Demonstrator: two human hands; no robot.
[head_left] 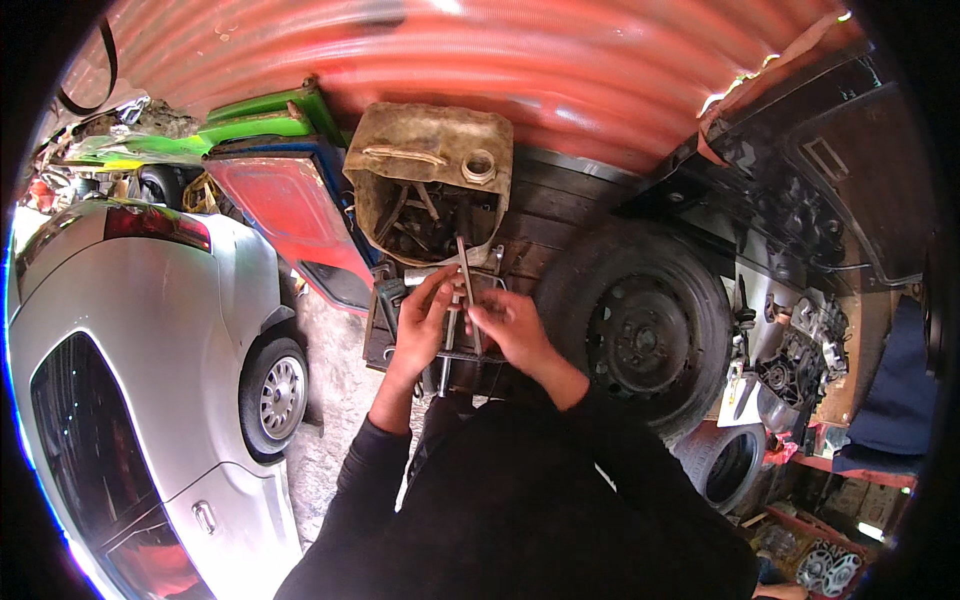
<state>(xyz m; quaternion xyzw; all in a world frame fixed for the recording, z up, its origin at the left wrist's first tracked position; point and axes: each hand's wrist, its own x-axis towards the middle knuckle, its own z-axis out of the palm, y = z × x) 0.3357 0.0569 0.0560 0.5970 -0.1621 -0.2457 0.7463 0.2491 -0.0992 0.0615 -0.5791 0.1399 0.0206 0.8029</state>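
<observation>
Both hands meet over a small tool tray (372, 345) in front of me. A long thin metal rod (464, 262) stands slanted between them, its far end reaching toward the cut-open can. My right hand (515, 330) pinches this rod with thumb and fingers. Curled fingers and thumb close together on my left hand (422, 315), beside the rod; whatever they hold is too small to make out. Below the fingers a shiny metal bar (446, 372) lies across the tray's near edge. A dark-handled tool (389, 290) lies left of my left hand.
Beyond the tray, the dirty plastic can (430, 125) holds several metal tools. A large wheel (640, 335) stands close on the right, with engine parts (800, 365) past it. A silver car (180, 290) and a red panel (295, 205) are on the left.
</observation>
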